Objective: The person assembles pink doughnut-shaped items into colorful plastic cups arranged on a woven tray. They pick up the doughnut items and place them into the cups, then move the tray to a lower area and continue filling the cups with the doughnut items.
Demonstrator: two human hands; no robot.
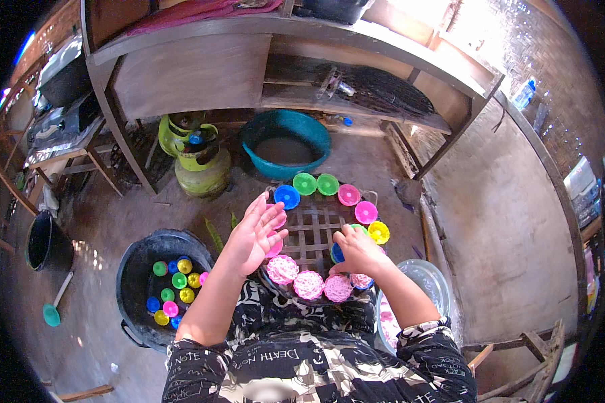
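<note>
Small scalloped plastic cups stand in a ring on a woven bamboo tray (307, 232) in front of me. The far ones look empty: a blue cup (287, 197), green cups (304, 184), pink cups (348, 195) and a yellow cup (378, 232). Along the near edge, several cups (308, 285) are filled with pink and white shreds. My left hand (254, 234) hovers over the tray's left side, palm turned inward, fingers spread, holding nothing. My right hand (360, 252) curls its thumb and fingers round another blue cup (337, 253), beside a partly hidden green cup.
At left, a black tub (136, 269) holds several coloured cups. By my right forearm, a clear basin (423, 275) contains pink and white shreds. Beyond the tray stand a teal basin (286, 144) and a green gas cylinder (202, 168), before a wooden shelf (188, 74).
</note>
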